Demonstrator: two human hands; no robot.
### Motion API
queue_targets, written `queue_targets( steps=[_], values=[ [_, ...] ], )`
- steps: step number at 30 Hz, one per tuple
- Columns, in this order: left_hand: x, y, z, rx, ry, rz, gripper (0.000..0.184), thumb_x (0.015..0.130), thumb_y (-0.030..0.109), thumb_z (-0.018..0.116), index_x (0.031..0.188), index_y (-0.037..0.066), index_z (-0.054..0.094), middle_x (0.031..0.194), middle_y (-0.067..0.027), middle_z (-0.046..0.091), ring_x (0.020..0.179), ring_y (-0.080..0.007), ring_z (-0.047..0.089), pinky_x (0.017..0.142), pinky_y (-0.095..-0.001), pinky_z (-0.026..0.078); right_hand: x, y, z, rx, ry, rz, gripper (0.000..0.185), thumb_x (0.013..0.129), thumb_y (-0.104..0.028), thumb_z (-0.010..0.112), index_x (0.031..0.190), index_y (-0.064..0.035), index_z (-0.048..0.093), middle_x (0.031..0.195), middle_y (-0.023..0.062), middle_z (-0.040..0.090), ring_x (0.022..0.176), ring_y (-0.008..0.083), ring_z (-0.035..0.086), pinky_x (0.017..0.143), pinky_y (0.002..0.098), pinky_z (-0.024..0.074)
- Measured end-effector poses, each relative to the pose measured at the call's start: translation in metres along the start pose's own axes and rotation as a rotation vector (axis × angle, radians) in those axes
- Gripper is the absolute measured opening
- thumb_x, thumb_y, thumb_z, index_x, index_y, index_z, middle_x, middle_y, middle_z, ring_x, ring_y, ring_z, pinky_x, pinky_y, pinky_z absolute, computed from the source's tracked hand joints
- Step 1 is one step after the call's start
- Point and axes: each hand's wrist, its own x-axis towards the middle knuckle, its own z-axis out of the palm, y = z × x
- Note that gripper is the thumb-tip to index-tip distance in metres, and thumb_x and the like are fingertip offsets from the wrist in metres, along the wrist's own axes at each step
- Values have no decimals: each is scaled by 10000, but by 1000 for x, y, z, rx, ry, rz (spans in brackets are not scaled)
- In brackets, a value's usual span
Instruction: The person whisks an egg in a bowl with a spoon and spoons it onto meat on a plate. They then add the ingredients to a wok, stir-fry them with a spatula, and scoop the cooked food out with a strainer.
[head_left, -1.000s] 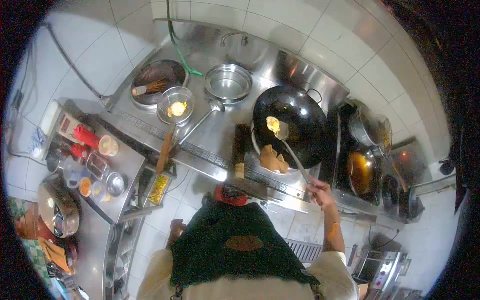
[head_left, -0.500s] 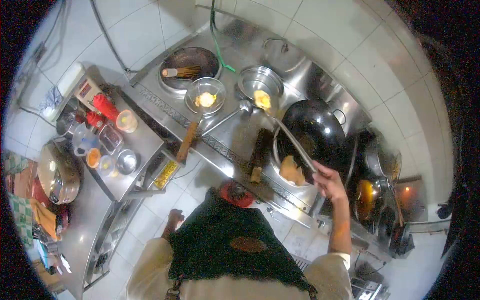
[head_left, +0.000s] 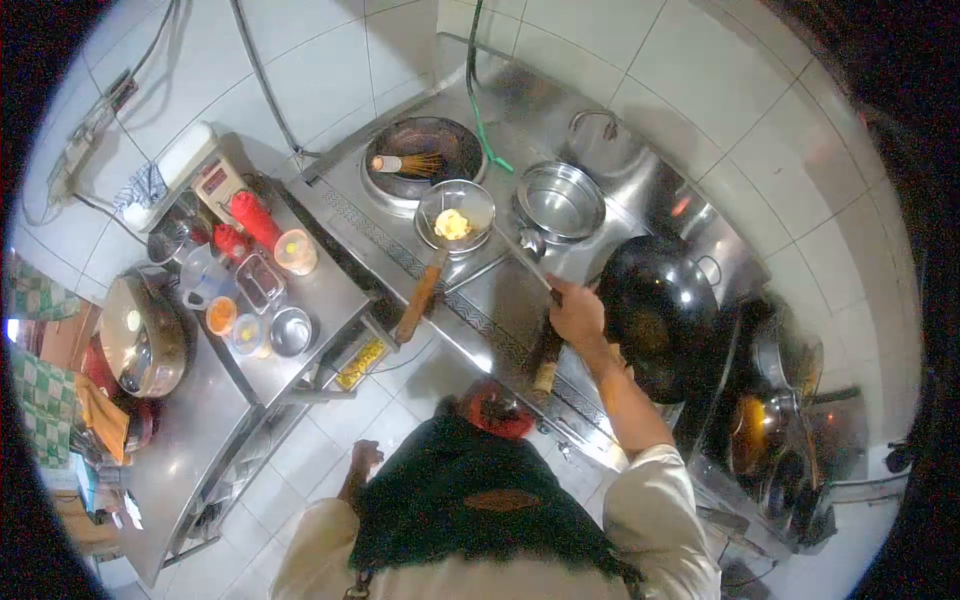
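My right hand [head_left: 578, 312] is closed round the handle of a long-handled wok tool [head_left: 523, 260], reaching left over the stove. Its far end is at the wire strainer [head_left: 470, 196], where a clump of yellow, egg-like food [head_left: 452, 225] lies; whether the food rests on the tool or the mesh I cannot tell. The strainer's wooden handle [head_left: 420, 300] juts over the stove's front edge. Just behind the tool stands a metal pot [head_left: 562, 203]. My left hand [head_left: 366, 460] hangs low beside the dark apron, holding nothing visible, its fingers loosely apart.
A black wok [head_left: 655, 310] sits right of my forearm. Back left, a bamboo brush [head_left: 410, 163] lies in another wok [head_left: 440, 138]. The side table [head_left: 330, 300] carries several small containers and a red bottle [head_left: 255, 218]. A red bowl-like object [head_left: 497, 410] is below the stove edge.
My right hand has moved left and away from the black wok, bringing the tool's end from over the metal pot to the strainer. The whole view has shifted slightly.
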Motion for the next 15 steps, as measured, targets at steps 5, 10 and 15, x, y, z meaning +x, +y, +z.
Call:
queue_targets(
  steps=[5, 10, 15],
  values=[
    [-18, -3, 20, -374, 542, -608, 222, 866, 272, 622, 786, 67, 588, 639, -83, 543, 609, -283, 579, 518, -432, 453, -19, 22, -34, 18, 84, 82, 463, 857, -212, 689, 1312, -161, 623, 847, 174, 708, 769, 345, 698, 721, 498, 550],
    [-2, -6, 9, -568, 464, -489, 208, 918, 267, 536, 786, 108, 510, 642, -64, 433, 566, -227, 467, 459, -355, 353, -89, 66, -110, 1055, -189, 502, 404, 897, -167, 715, 1269, -26, 648, 666, 15, 604, 444, 43, 466, 393, 205, 314],
    [40, 27, 18, -1033, -110, -471, 231, 932, 215, 524, 719, 129, 501, 649, -45, 419, 555, -215, 438, 500, -361, 360, -183, 94, -178, 1002, -44, 761, 256, 920, -168, 656, 1099, 14, 678, 670, 33, 608, 435, 86, 465, 399, 249, 349]
  ],
)
